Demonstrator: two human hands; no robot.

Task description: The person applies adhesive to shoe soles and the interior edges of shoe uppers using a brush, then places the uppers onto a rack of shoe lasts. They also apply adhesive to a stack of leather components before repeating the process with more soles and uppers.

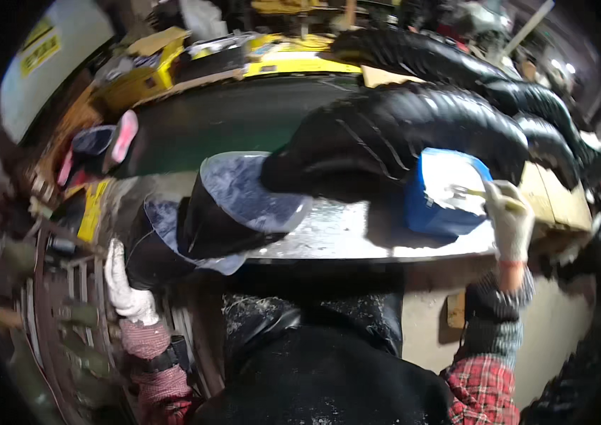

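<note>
My left hand [127, 289], in a white glove, has its fingers stretched up along the outer side of a black boot-shaped piece [152, 256] with bluish-grey fluffy lining. Beside that piece stands a second black lined piece [212, 225], its wide opening tilted up and toward the right. At the right, my gloved right hand [510, 218] is closed on a thin brush-like tool [465, 190]. The tool's far end reaches into a blue container [430, 211] of white paste; its tip cannot be made out clearly.
Long, shiny black ribbed bundles [392, 131] lie across the bench behind the container. A dark green belt surface [222, 120] runs along the back, with a yellow box [141, 81] beyond it. A cardboard box [552, 198] stands right; a metal rack [77, 283] stands left.
</note>
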